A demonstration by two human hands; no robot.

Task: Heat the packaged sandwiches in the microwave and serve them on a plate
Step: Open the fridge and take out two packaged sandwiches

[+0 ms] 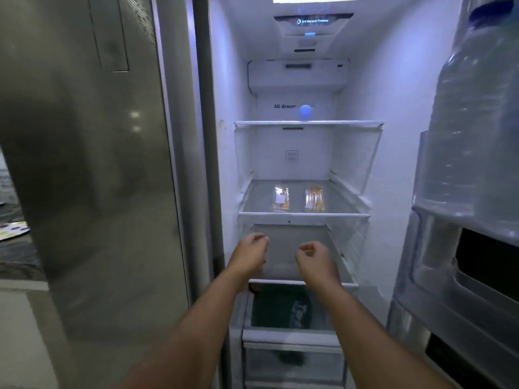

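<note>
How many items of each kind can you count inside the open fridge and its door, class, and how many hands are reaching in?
Packaged sandwiches: 2, left and right, side by side on one glass shelf
Water bottles: 1, the big one in the door rack
Hands: 2, left hand and right hand, both holding nothing
Total: 5

I am looking into an open fridge whose glass shelves (309,122) are sitting bare near the top, with a blue light (305,110) glowing on the back wall. A large water bottle (474,113) is standing in the door bin (449,211) at the right edge, and a dark drawer (289,310) is showing at the bottom.
</note>
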